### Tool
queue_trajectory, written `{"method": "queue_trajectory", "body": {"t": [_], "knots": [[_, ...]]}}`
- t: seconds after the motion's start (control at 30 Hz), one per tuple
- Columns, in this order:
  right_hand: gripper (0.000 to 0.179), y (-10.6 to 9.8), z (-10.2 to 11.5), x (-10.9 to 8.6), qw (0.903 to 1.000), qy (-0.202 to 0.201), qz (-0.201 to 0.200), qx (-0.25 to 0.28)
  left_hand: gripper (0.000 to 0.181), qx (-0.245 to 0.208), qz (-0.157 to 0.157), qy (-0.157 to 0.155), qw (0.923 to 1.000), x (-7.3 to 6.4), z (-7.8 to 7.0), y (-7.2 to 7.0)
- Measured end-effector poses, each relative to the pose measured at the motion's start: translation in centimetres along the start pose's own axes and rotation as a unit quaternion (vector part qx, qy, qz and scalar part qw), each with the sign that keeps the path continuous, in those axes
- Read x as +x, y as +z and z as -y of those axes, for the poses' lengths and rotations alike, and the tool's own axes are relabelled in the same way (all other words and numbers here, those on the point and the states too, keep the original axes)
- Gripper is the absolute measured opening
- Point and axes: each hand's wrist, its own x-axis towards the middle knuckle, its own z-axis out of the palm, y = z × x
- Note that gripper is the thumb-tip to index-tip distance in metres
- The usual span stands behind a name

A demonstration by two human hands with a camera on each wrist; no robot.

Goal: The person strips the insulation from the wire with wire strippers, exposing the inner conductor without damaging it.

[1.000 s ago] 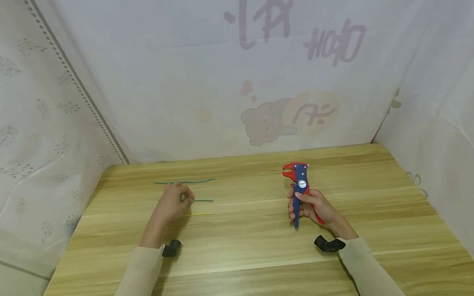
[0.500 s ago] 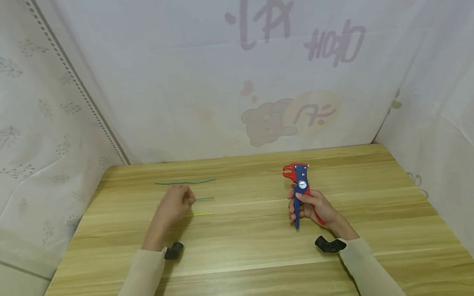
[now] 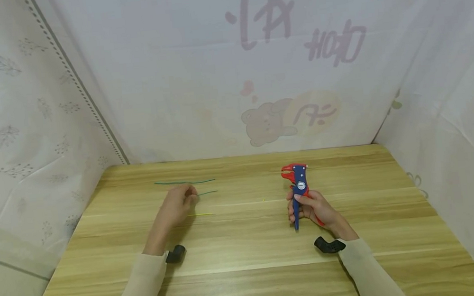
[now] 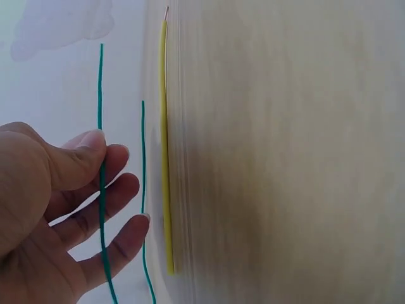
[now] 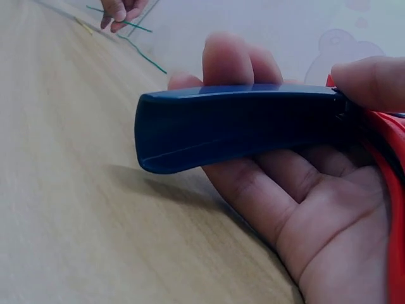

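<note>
Between thumb and forefinger, my left hand (image 3: pixel 176 205) pinches a green wire (image 4: pixel 101 95), which sits just above the table with its right end tipped slightly up. Beyond it lies a second green wire (image 3: pixel 184 182). Nearer than the hand is a yellow wire (image 3: pixel 202 214); the left wrist view shows bare copper at one end. On the right, my right hand (image 3: pixel 315 207) holds a blue and red wire stripper (image 3: pixel 300 175), its red jaws pointing left and apart. Fingers and thumb lie about its blue handle (image 5: pixel 240 120); the red handle runs along the palm.
A tiny yellow scrap (image 3: pixel 263 199) lies on the wooden table (image 3: pixel 246 247) between the hands. Printed cloth (image 3: pixel 170 78) hangs behind the table and along both sides. Black wrist mounts (image 3: pixel 329 245) stick out from both sleeves.
My left hand has lifted the green wire off the table; its free right end has risen and shifted a little right. My right hand and the wire stripper stay nearly still.
</note>
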Motion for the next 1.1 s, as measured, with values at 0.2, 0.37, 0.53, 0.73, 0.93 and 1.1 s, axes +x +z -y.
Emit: {"method": "queue_trajectory", "body": {"t": [0.2,0.37,0.53,0.73,0.93,1.1], "knots": [[0.028,0.2,0.2,0.1,1.0,-0.004,0.0,0.002,0.006,-0.01,-0.014,0.019,0.9997,0.0,-0.6,0.4],[0.027,0.3,0.3,0.1,0.9999,-0.003,-0.01,-0.006,0.01,-0.019,-0.021,0.04,0.9988,-0.1,-1.3,0.7],[0.027,0.4,0.4,0.1,0.9995,0.005,-0.021,-0.021,0.014,-0.021,-0.019,0.046,0.9985,-0.1,-1.9,1.0],[0.029,0.5,0.4,0.1,0.9993,0.004,-0.023,-0.03,0.013,-0.029,-0.021,0.057,0.9977,0.0,-2.5,1.4],[0.026,0.6,0.6,0.2,0.999,0.003,-0.022,-0.038,0.011,-0.034,-0.023,0.068,0.9968,0.1,-3.3,2.1],[0.024,1.0,0.6,0.3,0.9985,0.014,-0.026,-0.047,0.011,-0.044,-0.034,0.068,0.9962,0.1,-3.9,2.5]]}}
